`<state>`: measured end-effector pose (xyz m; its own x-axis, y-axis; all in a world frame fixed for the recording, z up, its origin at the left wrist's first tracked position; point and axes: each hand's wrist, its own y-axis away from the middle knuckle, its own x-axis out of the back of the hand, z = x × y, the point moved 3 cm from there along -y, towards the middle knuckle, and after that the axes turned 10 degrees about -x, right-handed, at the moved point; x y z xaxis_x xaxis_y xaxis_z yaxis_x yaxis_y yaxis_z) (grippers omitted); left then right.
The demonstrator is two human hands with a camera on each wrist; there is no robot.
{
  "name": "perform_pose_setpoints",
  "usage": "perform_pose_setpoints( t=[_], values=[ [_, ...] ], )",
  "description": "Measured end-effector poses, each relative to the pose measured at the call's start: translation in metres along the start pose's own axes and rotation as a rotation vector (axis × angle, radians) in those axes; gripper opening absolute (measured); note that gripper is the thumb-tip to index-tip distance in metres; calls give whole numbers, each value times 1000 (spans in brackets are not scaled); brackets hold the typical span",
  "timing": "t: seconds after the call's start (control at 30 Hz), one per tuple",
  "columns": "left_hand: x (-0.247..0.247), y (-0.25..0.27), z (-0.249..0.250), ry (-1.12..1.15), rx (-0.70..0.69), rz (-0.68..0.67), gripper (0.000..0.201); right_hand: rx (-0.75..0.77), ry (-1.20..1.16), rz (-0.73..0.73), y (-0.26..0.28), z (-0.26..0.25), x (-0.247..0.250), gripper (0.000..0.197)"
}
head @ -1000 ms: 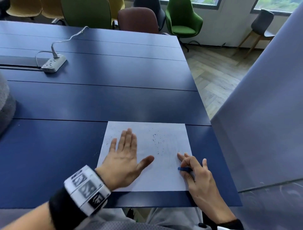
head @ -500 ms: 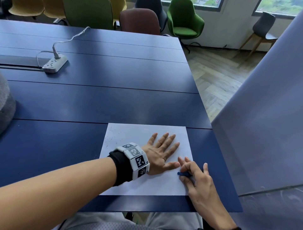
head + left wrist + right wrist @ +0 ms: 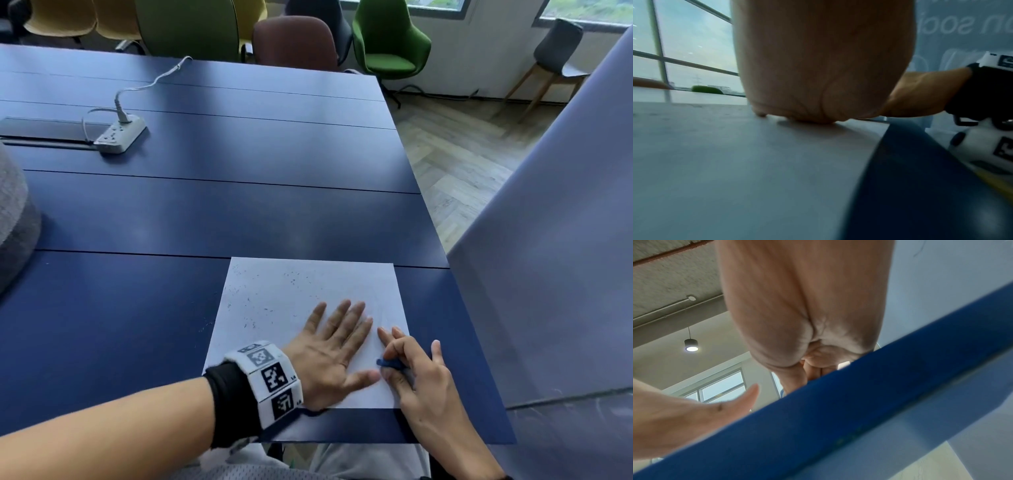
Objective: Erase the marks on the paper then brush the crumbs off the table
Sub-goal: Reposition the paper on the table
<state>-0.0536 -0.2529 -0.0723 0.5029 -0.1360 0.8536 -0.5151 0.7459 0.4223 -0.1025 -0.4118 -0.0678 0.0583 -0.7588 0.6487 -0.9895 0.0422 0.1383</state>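
Note:
A white sheet of paper point(image 3: 294, 294) lies near the front right corner of the blue table point(image 3: 205, 219). Dark eraser crumbs point(image 3: 250, 305) are scattered over its left and upper part, and a few lie on the table just left of it. My left hand point(image 3: 335, 342) lies flat on the paper's lower right area, fingers straight and spread. My right hand point(image 3: 407, 359) rests at the paper's right edge and pinches a small blue eraser point(image 3: 390, 364) between thumb and fingers. In the left wrist view the palm point(image 3: 818, 65) presses on the paper point(image 3: 735, 162).
A white power strip point(image 3: 120, 137) with its cable lies at the far left of the table. A grey object point(image 3: 13, 212) stands at the left edge. Chairs line the far side. A tall blue-grey panel point(image 3: 548, 240) stands close on the right.
My left hand has slid across the paper from its left side to its right side, next to the right hand. Crumbs that lay mid-sheet now show toward the left. The right hand stayed put.

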Motion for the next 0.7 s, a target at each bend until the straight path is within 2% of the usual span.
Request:
perform_pose_setpoints(
  t=[0.1,0.17,0.2,0.23,0.3,0.37,0.4,0.47,0.53,0.6,0.63,0.7],
  values=[
    [13,15,-34,38,249,3,89,-8,-4,-4,0,0,0,30],
    [23,23,-56,79,418,13,90,-17,10,-14,1,-2,1,26],
    [25,24,-60,80,438,30,95,-18,19,-17,1,-2,1,25],
    [27,23,-58,52,397,49,101,-18,22,-18,1,-2,1,24],
    [24,16,-39,-37,188,57,101,-13,18,-18,0,-3,2,27],
    [17,14,-18,-46,15,10,81,-6,33,-16,0,-4,2,31],
    [13,15,-16,-33,10,-16,75,-6,39,-17,1,-4,2,32],
    [13,22,-28,-41,152,-34,77,-6,44,-16,1,-4,3,30],
    [21,30,-55,-60,379,-27,87,-9,57,-17,1,-4,2,27],
    [35,35,-76,-61,524,22,93,-13,71,-19,1,-4,2,25],
    [44,35,-80,-59,517,64,92,-15,76,-17,1,-4,2,24],
    [59,27,-74,-8,395,128,87,-22,79,-21,0,-5,2,23]
  ],
)
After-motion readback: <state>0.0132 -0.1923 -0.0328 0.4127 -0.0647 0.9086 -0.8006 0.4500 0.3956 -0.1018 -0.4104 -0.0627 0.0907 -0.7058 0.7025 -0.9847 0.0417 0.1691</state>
